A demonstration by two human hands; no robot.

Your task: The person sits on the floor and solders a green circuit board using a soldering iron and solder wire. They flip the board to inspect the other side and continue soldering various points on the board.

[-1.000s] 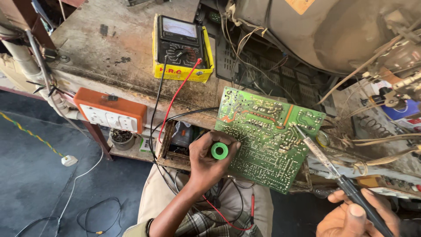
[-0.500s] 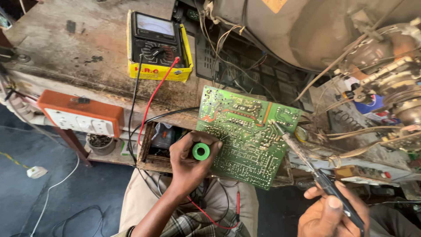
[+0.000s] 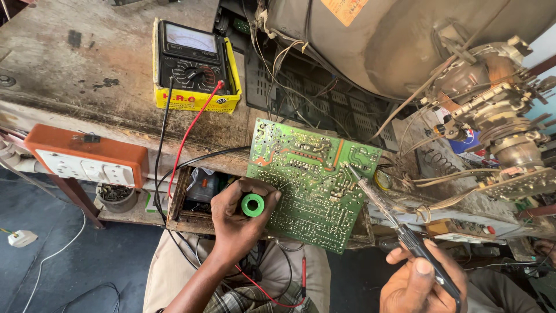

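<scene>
Item — green printed circuit board (image 3: pixel 313 179), solder side up, propped at the bench edge. Our left hand (image 3: pixel 237 217) grips a green solder spool (image 3: pixel 252 204); our right hand (image 3: pixel 420 284) clasps a soldering iron (image 3: pixel 388 211), tip on the board. Risk — lingering heat could lift a track.

The left hand (image 3: pixel 237 223) grips a green spool (image 3: pixel 253 204); the right hand (image 3: pixel 420 284) apparently touches a soldering iron (image 3: pixel 399 226) to the circuit board (image 3: pixel 310 182).

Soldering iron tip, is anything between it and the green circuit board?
Nothing visible. The soldering iron, held in the right hand, has its tip right at the circuit board, while the left hand holds a green solder spool further left.
</scene>
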